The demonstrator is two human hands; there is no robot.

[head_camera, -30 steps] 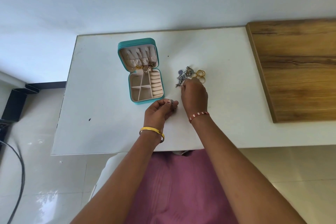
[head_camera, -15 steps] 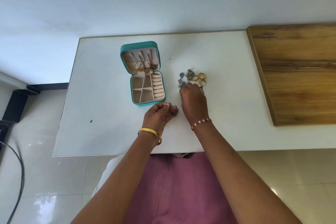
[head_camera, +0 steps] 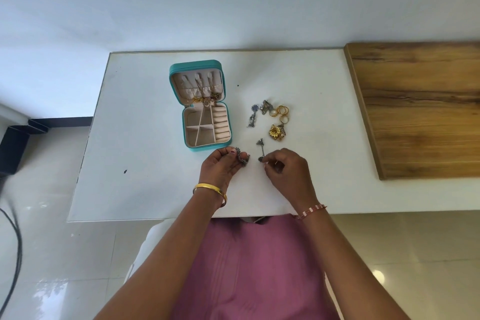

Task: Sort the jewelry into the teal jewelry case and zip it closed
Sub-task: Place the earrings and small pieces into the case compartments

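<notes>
Teal zip-around jewelry case open, partly filled; loose gold rings unsorted; left hand and right hand each pinch one dark silver earring.

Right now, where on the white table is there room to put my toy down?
Bare patches: left of the teal case, out to the table edge, and the strip between the jewelry pile and the wooden board. It is crowded between case and pile, where the left hand and right hand work.

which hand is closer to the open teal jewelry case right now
Left. The left hand sits just below the open teal zip jewelry case's near edge, pinching a dark earring; the right hand is farther right.
</notes>
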